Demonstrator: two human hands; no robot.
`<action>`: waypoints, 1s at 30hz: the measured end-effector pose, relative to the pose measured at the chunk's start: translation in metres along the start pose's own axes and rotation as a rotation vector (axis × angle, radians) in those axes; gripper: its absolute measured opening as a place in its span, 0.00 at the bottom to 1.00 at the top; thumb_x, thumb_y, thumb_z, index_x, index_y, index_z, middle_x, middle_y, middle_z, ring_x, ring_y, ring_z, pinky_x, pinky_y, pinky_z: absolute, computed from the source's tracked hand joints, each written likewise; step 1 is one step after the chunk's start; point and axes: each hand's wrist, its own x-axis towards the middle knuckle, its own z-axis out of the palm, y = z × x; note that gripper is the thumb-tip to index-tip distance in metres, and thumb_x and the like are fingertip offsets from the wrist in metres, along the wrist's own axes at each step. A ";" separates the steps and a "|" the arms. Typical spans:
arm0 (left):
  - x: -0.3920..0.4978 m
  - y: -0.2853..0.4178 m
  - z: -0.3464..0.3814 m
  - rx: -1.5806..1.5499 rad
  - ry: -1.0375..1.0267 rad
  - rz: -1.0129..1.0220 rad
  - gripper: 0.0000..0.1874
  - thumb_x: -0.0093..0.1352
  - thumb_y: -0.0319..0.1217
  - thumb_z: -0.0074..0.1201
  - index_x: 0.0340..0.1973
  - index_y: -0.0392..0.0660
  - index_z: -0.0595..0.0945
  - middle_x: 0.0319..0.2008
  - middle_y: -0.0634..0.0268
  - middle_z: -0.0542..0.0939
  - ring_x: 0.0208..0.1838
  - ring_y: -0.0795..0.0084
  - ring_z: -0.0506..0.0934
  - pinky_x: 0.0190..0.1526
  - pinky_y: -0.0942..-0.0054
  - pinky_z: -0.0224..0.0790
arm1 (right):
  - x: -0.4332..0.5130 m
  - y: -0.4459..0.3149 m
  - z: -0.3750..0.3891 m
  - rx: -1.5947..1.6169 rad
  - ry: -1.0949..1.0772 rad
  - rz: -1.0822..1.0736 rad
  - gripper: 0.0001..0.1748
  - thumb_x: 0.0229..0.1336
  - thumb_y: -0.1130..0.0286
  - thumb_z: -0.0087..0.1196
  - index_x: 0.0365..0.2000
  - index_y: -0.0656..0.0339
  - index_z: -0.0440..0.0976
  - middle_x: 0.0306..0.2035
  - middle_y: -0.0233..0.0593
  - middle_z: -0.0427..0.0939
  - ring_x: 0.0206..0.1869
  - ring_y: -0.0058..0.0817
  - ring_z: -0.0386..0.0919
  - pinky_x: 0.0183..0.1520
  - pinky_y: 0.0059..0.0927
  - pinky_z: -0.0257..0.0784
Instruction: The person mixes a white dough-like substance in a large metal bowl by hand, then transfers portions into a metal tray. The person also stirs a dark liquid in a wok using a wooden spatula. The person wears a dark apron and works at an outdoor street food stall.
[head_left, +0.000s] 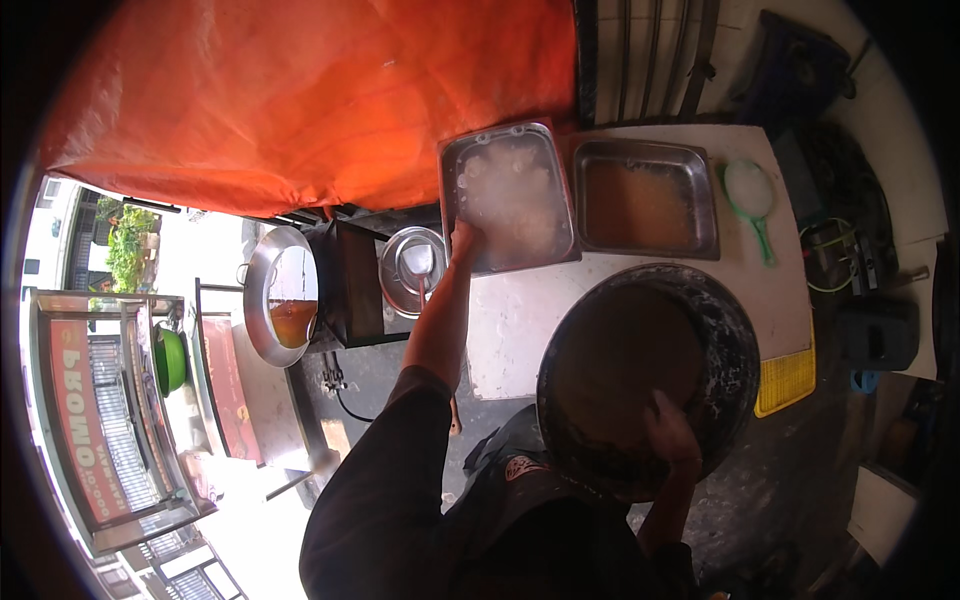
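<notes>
My left hand (464, 238) is at the near left corner of a rectangular stainless-steel pan (563, 172), its fingers curled over the side wall. Pale, lumpy food in cloudy liquid (510, 195) fills much of that pan. Over the inside of a large, round black basin (731, 337) is my right hand (673, 429), blurred, with fingers apart and nothing visible in them. White smears mark the basin's inner wall; its dark contents are hard to make out. A second steel pan (709, 202) with orange-brown contents (637, 206) stands beside the first.
A green-handled strainer (750, 191) lies on the white table (502, 337). Left of the table are a wire strainer (390, 274) with a ladle (417, 260) and a wide wok (259, 330) holding brown liquid. A yellow plastic basket (786, 382) sits at right; an orange tarpaulin (337, 97) hangs behind.
</notes>
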 end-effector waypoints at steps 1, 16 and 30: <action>0.000 -0.001 0.001 0.001 0.022 0.026 0.22 0.65 0.35 0.56 0.53 0.40 0.77 0.40 0.43 0.84 0.42 0.42 0.83 0.40 0.50 0.78 | 0.000 0.001 0.000 0.002 0.002 -0.015 0.27 0.70 0.60 0.49 0.61 0.69 0.68 0.57 0.63 0.75 0.61 0.57 0.73 0.66 0.49 0.67; -0.016 0.072 -0.077 0.076 -0.197 -0.224 0.26 0.63 0.45 0.60 0.46 0.33 0.83 0.41 0.39 0.85 0.49 0.44 0.83 0.47 0.51 0.76 | 0.003 0.002 0.002 0.033 -0.054 0.033 0.28 0.71 0.60 0.47 0.64 0.66 0.66 0.61 0.62 0.73 0.65 0.56 0.70 0.70 0.48 0.63; -0.047 0.109 -0.107 0.003 -0.216 -0.366 0.38 0.62 0.58 0.60 0.52 0.34 0.84 0.57 0.38 0.80 0.63 0.41 0.77 0.62 0.51 0.70 | 0.001 0.026 0.032 -0.185 -0.228 0.030 0.22 0.67 0.67 0.48 0.58 0.65 0.71 0.48 0.61 0.80 0.51 0.57 0.79 0.54 0.53 0.75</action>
